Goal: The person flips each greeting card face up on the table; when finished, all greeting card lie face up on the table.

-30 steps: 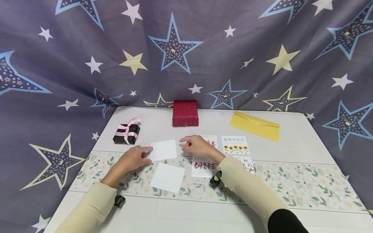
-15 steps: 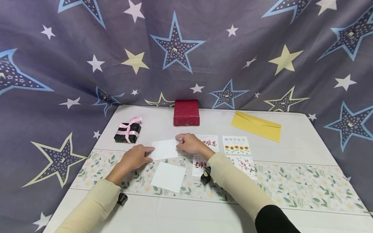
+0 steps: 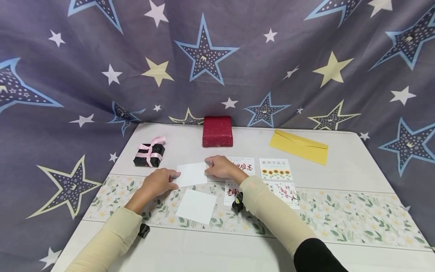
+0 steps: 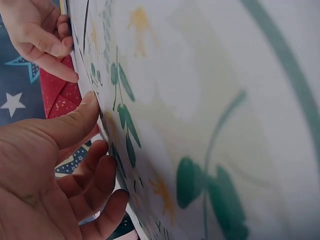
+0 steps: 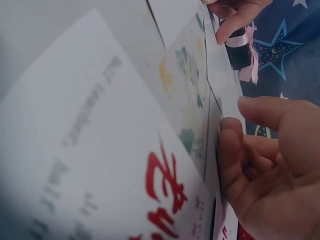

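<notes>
A blank white card (image 3: 192, 174) lies flat on the table between the two hands. At its left edge, my left hand (image 3: 159, 185) touches it with thumb and index finger spread apart; the other fingers (image 4: 95, 175) bend loosely in the left wrist view. My right hand (image 3: 221, 167) meets the right edge, its index finger and thumb also apart, the rest of its fingers bent. In the right wrist view, the right fingertips (image 5: 230, 127) are at the card's edge. A second blank card (image 3: 196, 206), nearly square, lies just in front.
Several printed cards lie right of centre, including a sunflower card (image 3: 275, 169) and a blossom card (image 3: 283, 194); the right forearm partly covers others. Behind are a black gift box (image 3: 149, 154) with pink ribbon, a red box (image 3: 217, 132) and a yellow envelope (image 3: 299, 146).
My right hand has moved left until its fingers reach the right edge of the blank card. The left hand stays at the left edge, and the card looks unmoved.
</notes>
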Demonstrator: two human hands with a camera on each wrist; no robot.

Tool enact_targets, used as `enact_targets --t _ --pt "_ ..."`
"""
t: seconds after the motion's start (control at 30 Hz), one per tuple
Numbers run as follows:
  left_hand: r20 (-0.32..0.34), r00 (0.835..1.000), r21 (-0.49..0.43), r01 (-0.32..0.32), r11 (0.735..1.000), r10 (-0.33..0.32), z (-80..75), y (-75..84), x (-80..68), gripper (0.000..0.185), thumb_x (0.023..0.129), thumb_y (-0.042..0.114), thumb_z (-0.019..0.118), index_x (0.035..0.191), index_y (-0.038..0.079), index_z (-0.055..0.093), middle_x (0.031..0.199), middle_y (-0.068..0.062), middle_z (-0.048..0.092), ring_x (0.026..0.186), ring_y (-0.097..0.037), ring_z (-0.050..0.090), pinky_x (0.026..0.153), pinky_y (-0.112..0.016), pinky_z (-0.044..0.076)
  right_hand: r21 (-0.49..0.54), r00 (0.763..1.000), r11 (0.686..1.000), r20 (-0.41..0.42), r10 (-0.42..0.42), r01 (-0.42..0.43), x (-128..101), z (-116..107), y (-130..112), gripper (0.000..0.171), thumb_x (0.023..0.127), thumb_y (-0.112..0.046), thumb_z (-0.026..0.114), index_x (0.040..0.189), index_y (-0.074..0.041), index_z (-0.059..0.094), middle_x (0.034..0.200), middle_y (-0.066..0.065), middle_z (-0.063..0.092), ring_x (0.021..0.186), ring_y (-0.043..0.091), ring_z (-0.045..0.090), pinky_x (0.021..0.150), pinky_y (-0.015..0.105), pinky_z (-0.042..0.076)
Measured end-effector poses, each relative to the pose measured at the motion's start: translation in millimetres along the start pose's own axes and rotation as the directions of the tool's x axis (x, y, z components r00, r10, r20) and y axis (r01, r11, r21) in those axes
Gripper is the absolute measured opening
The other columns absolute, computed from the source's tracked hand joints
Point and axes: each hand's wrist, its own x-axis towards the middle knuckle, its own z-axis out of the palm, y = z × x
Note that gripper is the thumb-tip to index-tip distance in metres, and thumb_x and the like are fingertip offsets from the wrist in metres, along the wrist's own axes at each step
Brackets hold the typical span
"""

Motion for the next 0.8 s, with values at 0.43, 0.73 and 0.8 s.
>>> enact_targets --t 0.43,0.73,0.8 --pt "-0.008 1.000 -0.008 0.004 1.000 -0.004 0.0 0.2 0.0 0.054 0.083 0.026 0.084 0.133 0.014 0.069 0.077 0.004 0.061 0.065 -0.013 0.048 0.056 -0.027 0.038 0.039 1.000 0.999 0.007 0.023 -0.023 2.7 0.4 -1.7 0.049 0.098 -0.027 0.065 0.144 -0.013 0.057 0.078 0.001 0.066 0.064 0.012 0.059 0.070 0.026 0.048" --pt "-0.005 1.000 0.008 -0.007 1.000 0.007 1.5 -0.3 0.8 0.055 0.083 0.026 0.084 0.134 0.012 0.068 0.076 0.005 0.060 0.065 -0.012 0.049 0.056 -0.026 0.037 0.092 0.999 0.995 0.003 0.033 -0.033 4.2 0.1 -4.7 0.044 0.099 -0.026 0.064 0.140 -0.008 0.059 0.076 0.001 0.063 0.061 0.011 0.057 0.065 0.025 0.049" --pt "-0.004 1.000 0.014 -0.007 1.000 0.007 1.7 0.4 1.3 0.055 0.083 0.026 0.084 0.134 0.012 0.068 0.076 0.004 0.061 0.065 -0.012 0.049 0.056 -0.026 0.037 0.110 0.999 0.993 -0.002 0.038 -0.038 4.2 -0.4 -5.3 0.044 0.099 -0.025 0.064 0.139 -0.008 0.060 0.075 0.001 0.063 0.060 0.011 0.056 0.064 0.025 0.049"
